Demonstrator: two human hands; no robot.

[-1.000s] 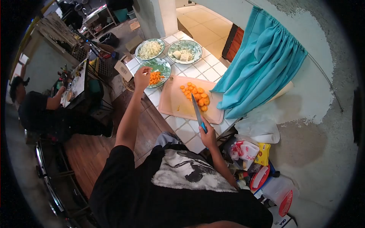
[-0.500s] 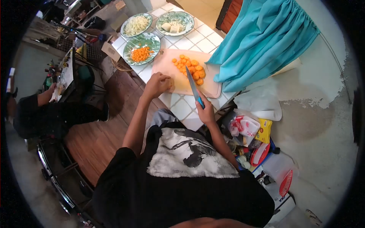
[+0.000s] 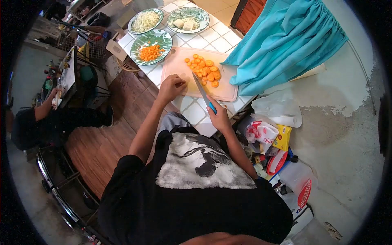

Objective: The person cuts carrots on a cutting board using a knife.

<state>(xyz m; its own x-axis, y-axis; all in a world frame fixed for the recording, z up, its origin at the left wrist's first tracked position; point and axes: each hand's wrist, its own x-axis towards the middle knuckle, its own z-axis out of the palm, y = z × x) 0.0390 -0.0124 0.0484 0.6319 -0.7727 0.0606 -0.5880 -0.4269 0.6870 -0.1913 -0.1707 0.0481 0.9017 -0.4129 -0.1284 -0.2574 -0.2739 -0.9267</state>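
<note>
My right hand (image 3: pixel 220 117) is wrapped round the blue handle of a kitchen knife (image 3: pixel 200 88). The blade slants up and left over a pale pink cutting board (image 3: pixel 223 93), its tip beside a cluster of sliced carrot rounds (image 3: pixel 209 70). At the board's left edge, my left hand (image 3: pixel 172 87) has its fingers curled together; whatever is between them, if anything, is hidden. Beyond the board stands a green patterned plate (image 3: pixel 162 36) bearing a heap of finely cut carrot (image 3: pixel 151 52).
Further back are a plate of pale shreds (image 3: pixel 145 22) and a plate with pale blocks (image 3: pixel 188 25). A turquoise curtain (image 3: pixel 281 45) hangs over the tiled table's (image 3: pixel 196 116) right side. Bags (image 3: pixel 265 132) lie below right. Another person (image 3: pixel 53 122) sits at left.
The knife tip has shifted a little left, away from the middle of the carrot rounds to their left side. My left hand stays by the board's left edge.
</note>
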